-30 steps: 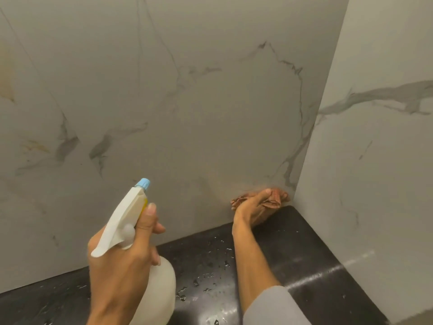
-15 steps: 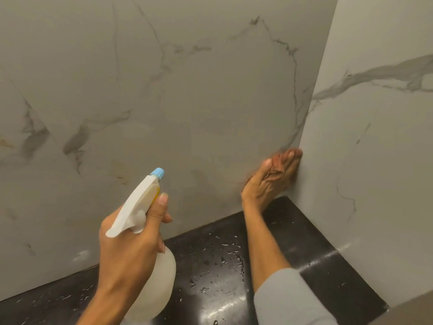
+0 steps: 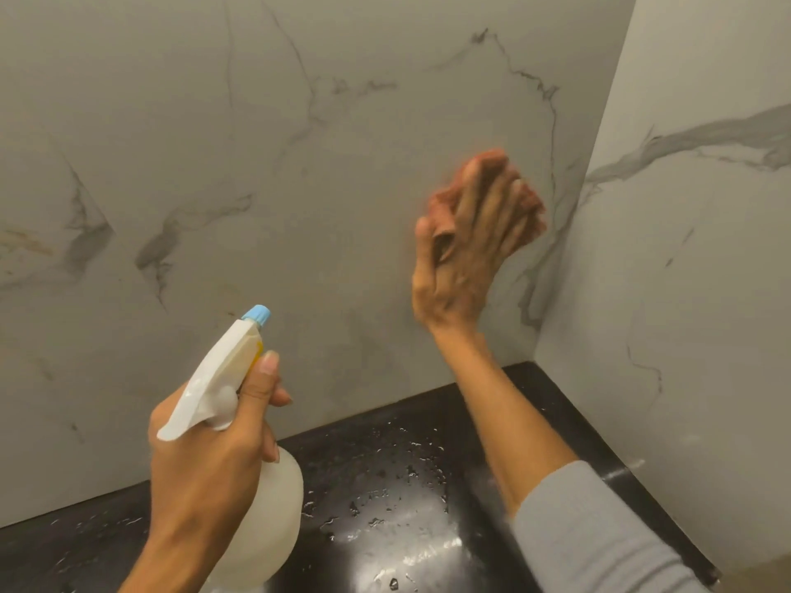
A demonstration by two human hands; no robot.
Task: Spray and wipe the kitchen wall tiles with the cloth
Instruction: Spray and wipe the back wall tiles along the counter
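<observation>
Reddish cloth point(image 3: 443, 205) pressed against marble wall tiles point(image 3: 299, 164) near the corner, under right hand point(image 3: 466, 258), fingers point(image 3: 490, 196) straight and flat over it, blurred. Left hand point(image 3: 209, 455) curled round white spray bottle point(image 3: 274, 507) neck, index finger up beside sprayer head, blue nozzle point(image 3: 257, 315) toward wall. Wet black counter point(image 3: 385, 485) below

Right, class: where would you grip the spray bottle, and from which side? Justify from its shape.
Grip the spray bottle at the neck beneath its white head, from the rear, opposite the blue nozzle. The wide body and overhanging head likely stop slipping; the left hand holds it there.
</observation>
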